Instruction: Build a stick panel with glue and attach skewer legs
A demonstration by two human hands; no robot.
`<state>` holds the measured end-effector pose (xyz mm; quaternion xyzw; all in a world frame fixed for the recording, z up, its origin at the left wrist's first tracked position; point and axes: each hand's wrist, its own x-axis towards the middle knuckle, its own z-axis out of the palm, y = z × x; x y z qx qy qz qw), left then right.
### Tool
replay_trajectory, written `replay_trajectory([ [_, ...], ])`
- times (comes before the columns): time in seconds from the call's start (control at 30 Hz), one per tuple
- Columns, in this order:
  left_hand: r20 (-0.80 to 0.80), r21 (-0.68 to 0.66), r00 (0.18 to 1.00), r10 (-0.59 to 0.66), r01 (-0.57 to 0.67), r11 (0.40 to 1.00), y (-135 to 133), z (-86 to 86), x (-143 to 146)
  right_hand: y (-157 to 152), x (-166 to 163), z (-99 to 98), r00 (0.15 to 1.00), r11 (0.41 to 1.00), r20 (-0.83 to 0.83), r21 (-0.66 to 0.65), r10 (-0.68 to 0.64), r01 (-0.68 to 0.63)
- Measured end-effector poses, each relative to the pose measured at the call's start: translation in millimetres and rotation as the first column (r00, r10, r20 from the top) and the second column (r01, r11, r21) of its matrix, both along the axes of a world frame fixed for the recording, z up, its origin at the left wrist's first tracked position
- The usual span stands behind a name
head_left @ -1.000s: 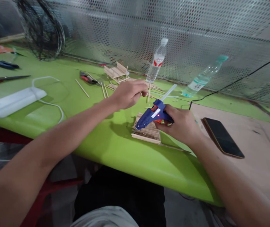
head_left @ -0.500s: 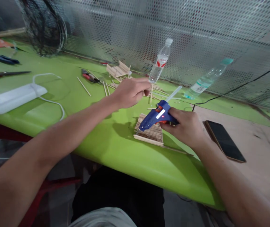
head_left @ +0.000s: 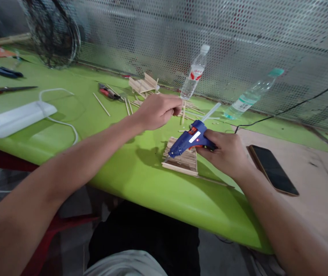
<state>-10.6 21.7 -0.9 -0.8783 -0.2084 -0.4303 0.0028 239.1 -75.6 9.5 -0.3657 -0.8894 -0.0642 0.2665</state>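
1. My right hand (head_left: pixel 227 154) is closed around the blue glue gun (head_left: pixel 189 140). Its nozzle is down on the stick panel (head_left: pixel 182 161), near the table (head_left: pixel 118 165) edge.
2. My left hand (head_left: pixel 156 111) pinches one thin stick (head_left: pixel 183 114) upright, just behind the panel.
3. Further back are a white-capped bottle (head_left: pixel 194 74) and a teal-capped bottle (head_left: pixel 248 97), both clear. I cannot tell how full they are.
4. Count: one gun, one panel, two bottles, one phone (head_left: pixel 273 170).

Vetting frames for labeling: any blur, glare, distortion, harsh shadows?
Head view: wide-angle bends the green table edge; left hand, pinching a stick, and right hand on the glue gun are sharp; soft shadows fall to their left; mesh wall slightly smeared.
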Motion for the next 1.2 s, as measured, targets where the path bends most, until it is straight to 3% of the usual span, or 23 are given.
replay_trajectory([
  [0.7, 0.006, -0.147, 0.988, 0.152, -0.149, 0.978, -6, 19.1, -14, 5, 9, 0.4, 0.998, 0.998, -0.05, -0.055, 0.034, -0.037],
  [1.2, 0.079, -0.127, 0.99, 0.113, -0.103, 0.987, 4, 16.5, -22, 2, 10, 6.6, 1.0, 0.996, -0.025, -0.087, -0.011, 0.008],
])
